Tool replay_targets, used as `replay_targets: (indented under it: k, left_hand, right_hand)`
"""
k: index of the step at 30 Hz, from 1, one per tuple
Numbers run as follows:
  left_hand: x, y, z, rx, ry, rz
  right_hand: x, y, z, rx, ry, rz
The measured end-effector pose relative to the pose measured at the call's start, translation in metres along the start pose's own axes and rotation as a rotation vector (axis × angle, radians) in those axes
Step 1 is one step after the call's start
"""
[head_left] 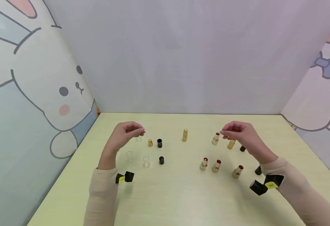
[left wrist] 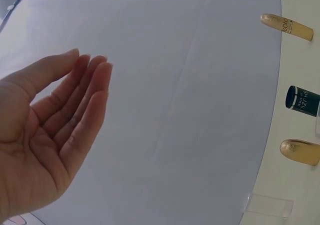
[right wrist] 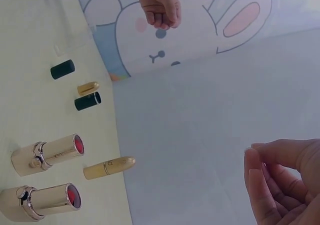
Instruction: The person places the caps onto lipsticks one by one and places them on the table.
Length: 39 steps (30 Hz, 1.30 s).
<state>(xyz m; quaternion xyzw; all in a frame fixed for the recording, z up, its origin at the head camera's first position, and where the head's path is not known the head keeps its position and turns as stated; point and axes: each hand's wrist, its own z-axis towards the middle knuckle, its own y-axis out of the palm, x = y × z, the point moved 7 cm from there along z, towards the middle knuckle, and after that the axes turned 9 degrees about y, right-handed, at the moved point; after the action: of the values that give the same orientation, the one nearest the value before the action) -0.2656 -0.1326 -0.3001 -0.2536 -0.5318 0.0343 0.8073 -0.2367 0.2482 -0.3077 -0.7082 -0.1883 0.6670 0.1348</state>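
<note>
My left hand (head_left: 128,134) is raised over the left part of the table, fingers loosely bent and holding nothing. Beneath and beside it are clear caps (head_left: 146,161), a rounded gold cap (head_left: 150,143) and a black cap (left wrist: 302,101) with white lettering. On the other side my right hand (head_left: 239,133) hovers with relaxed, bent fingers and thumb close to the fingertips, also without anything in it. Near it stand pale-gold lipstick tubes (head_left: 215,139) with red tips and a gold tube (head_left: 231,144). Midway between both hands a closed gold lipstick (head_left: 185,135) stands upright.
Nearer the front are another black cap (head_left: 161,160) and more red-tipped lipstick tubes (head_left: 216,166). Two black pieces (head_left: 242,148) are partly behind the right forearm. The pale table (head_left: 179,194) ends at a plain backdrop (head_left: 182,62), with rabbit-printed panels (head_left: 57,56) at the sides.
</note>
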Motion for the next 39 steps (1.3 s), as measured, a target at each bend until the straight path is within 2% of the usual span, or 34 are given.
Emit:
replay_targets:
  k: [6,10,13,19,23,26,31,39]
  left_hand:
    - [-0.005,0.000,0.004,0.008,-0.002,-0.020]
    - [-0.018,-0.002,0.014,0.009,-0.036,0.017]
    - [-0.034,-0.004,0.025,-0.037,-0.092,0.113]
    - [-0.069,-0.011,0.049,-0.176,-0.209,0.365]
    - [-0.087,-0.016,0.057,-0.231,-0.282,0.461]
    - [-0.099,-0.013,0.061,-0.284,-0.303,0.485]
    - [-0.114,-0.003,0.065,-0.360,-0.296,0.497]
    - [-0.127,0.009,0.066,-0.394,-0.326,0.483]
  right_hand:
    - [0.000,0.001,0.001,0.005,0.017,-0.023]
    - [0.000,0.000,0.001,0.005,0.034,-0.058]
    - [0.000,0.001,0.000,-0.010,0.040,-0.080]
    - [0.000,0.002,-0.001,-0.034,0.028,-0.117]
    - [-0.001,0.001,0.000,-0.023,0.020,-0.115]
    - [-0.002,-0.002,0.000,0.009,0.019,-0.107]
    - [-0.001,-0.002,0.002,0.030,0.023,-0.087]
    - [0.002,0.002,0.003,0.019,0.034,-0.080]
